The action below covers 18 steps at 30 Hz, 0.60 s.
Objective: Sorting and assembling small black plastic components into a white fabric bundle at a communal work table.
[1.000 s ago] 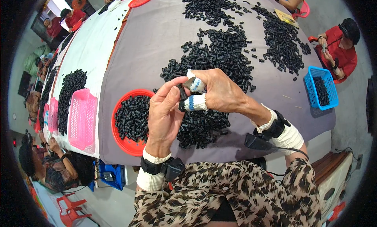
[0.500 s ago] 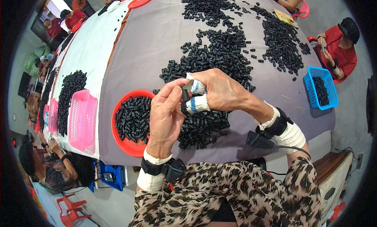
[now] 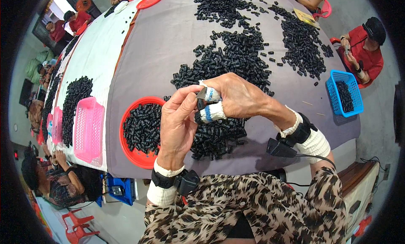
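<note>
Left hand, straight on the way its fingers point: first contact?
Beyond the small black piece at the left hand, probably the right hand, at its white-wrapped fingers. The grey blade-like piece between the hands may touch sooner; depth is unclear.

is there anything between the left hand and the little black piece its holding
Nothing visible: the left hand pinches the black piece directly. Close by is a grey blade in the right hand; whether it touches the piece is too small to tell.
</note>
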Each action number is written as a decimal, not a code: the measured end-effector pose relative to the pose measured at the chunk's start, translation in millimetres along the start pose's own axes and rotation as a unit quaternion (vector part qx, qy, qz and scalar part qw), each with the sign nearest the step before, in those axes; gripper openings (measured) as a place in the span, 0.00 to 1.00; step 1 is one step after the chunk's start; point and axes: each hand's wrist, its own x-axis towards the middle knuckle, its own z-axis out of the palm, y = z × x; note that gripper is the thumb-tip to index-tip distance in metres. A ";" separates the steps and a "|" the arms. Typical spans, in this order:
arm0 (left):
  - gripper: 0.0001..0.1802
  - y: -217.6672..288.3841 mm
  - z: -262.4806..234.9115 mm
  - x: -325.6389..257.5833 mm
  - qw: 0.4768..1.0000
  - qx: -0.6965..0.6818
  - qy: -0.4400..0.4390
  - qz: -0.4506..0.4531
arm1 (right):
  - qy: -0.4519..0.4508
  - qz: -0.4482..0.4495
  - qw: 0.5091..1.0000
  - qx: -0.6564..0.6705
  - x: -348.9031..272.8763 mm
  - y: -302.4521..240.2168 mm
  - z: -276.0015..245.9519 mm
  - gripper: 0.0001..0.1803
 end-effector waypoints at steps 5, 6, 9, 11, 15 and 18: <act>0.11 -1.7 -1.2 0.1 0.999 0.030 0.022 0.001 | 0.000 -0.022 1.000 -0.014 0.3 1.0 1.8 0.13; 0.11 -1.8 -1.4 -0.3 0.999 0.031 0.023 0.003 | -0.002 -0.026 0.999 -0.021 0.3 2.3 2.1 0.12; 0.11 -2.3 -2.6 -0.4 0.999 0.040 0.031 0.006 | 0.009 -0.030 1.000 -0.003 0.2 1.2 6.0 0.14; 0.11 -2.1 -3.2 -0.2 0.998 0.048 0.037 0.007 | 0.023 -0.029 0.999 0.023 -0.3 -0.3 7.6 0.17; 0.12 0.4 1.7 0.6 1.000 0.012 0.020 -0.002 | 0.043 -0.035 0.998 0.021 -3.6 -1.9 5.0 0.13; 0.12 1.0 3.5 0.8 1.000 -0.014 0.001 -0.007 | 0.042 -0.013 0.999 0.031 -3.0 -3.5 2.6 0.13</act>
